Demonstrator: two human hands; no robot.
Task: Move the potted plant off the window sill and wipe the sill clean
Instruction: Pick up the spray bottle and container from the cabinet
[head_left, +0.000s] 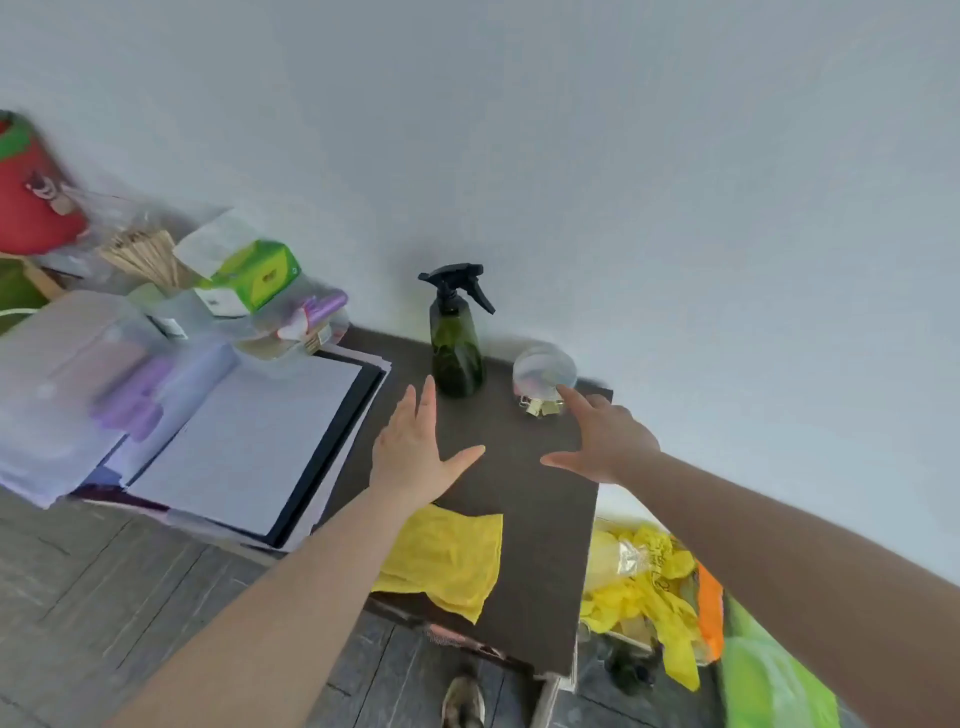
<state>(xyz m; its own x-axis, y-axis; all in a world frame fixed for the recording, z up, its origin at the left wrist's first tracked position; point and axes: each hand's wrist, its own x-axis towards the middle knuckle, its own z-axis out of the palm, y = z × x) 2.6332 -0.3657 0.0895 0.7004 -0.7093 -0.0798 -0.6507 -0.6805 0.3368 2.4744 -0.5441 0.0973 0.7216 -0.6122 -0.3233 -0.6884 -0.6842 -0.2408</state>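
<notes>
A dark brown table (535, 525) stands against a white wall. A green spray bottle (456, 349) with a black trigger head stands upright at its back. A yellow cloth (447, 558) lies on the table's near left part, partly under my left forearm. My left hand (415, 452) hovers over the table in front of the bottle, fingers straight and thumb spread. My right hand (602, 436) reaches out flat, fingertips close to a clear jar (543, 382) holding gold clips. Both hands hold nothing. No potted plant or window sill is in view.
White and black sheets (249, 447) lie stacked on the table's left side, with clear plastic boxes (72, 384), a green tissue pack (260, 275) and wooden sticks (145, 260) behind. A red bucket (31, 197) sits far left. Yellow bags (649, 582) fill a box right of the table.
</notes>
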